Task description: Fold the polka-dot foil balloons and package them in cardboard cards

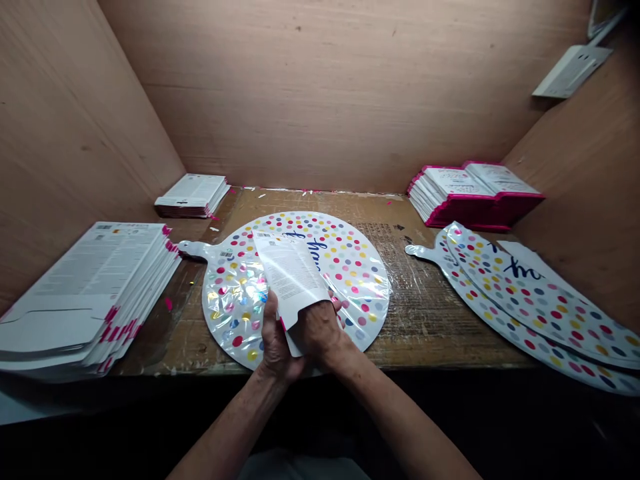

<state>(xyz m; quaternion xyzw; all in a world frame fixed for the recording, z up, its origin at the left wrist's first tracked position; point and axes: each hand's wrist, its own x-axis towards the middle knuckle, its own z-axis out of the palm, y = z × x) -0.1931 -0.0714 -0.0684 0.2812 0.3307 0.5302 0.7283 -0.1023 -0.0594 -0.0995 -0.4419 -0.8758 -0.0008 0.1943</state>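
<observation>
A white printed cardboard sleeve is held over a round foil balloon with coloured dots, which lies flat at the middle of the table. My left hand grips the sleeve from its left side and below, thumb up along the edge. The fingers of my right hand reach into the sleeve's open near end and are mostly hidden there. The balloon's narrow neck points left.
Stacks of printed sleeves stand at the left front and left back. Pink-edged packets are piled at the back right. More dotted balloons hang over the right front edge. Wooden walls enclose the table.
</observation>
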